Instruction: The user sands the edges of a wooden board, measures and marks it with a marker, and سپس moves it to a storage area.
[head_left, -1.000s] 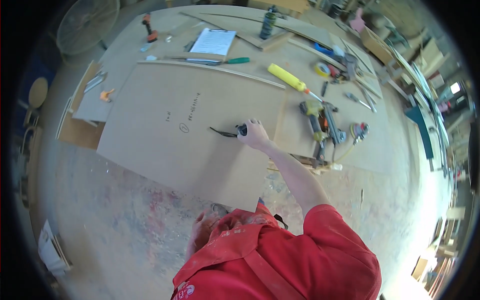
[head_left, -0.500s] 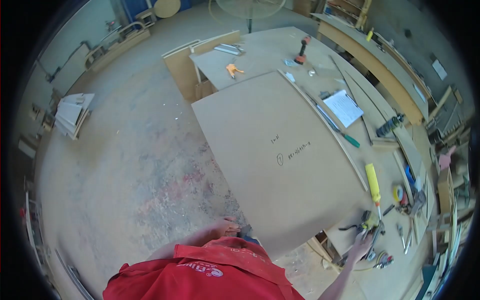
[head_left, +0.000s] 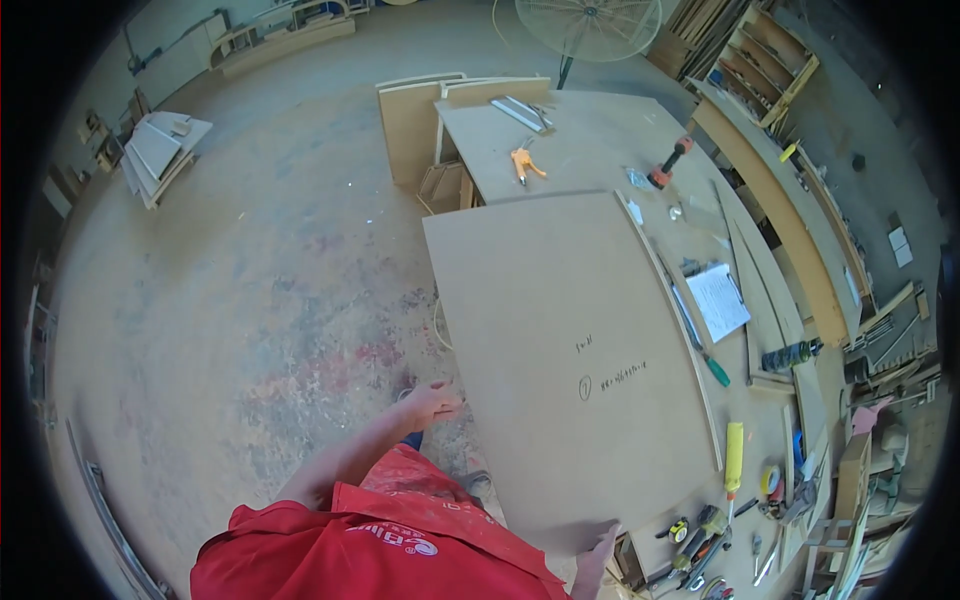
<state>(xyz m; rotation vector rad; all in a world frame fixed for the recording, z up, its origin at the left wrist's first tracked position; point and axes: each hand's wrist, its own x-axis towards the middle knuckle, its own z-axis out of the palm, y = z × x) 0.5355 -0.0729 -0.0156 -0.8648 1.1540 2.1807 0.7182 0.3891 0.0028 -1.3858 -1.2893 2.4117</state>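
Observation:
A large brown fibreboard panel (head_left: 540,290) with handwriting on it lies in front of me on the workbench. My left hand (head_left: 434,402) is just off the panel's left edge, over the floor; its fingers are loosely apart and nothing shows in them. My right hand (head_left: 602,547) is at the panel's near right corner, blurred, and its fingers are hard to make out. To the right of that hand lie a green and black power tool (head_left: 704,532) and a small yellow and black tape measure (head_left: 679,528). A yellow tube (head_left: 735,450) lies beyond them.
A wooden strip (head_left: 680,340) runs along the panel's right side. Past it lie a green-handled tool (head_left: 717,370), a clipboard with paper (head_left: 718,303) and a dark bottle (head_left: 788,354). Farther off are a red drill (head_left: 669,163) and an orange hand tool (head_left: 525,163).
My right hand has come away from the power tool to the panel's near right corner. My left hand has moved forward beside the panel's left edge. The view has shifted.

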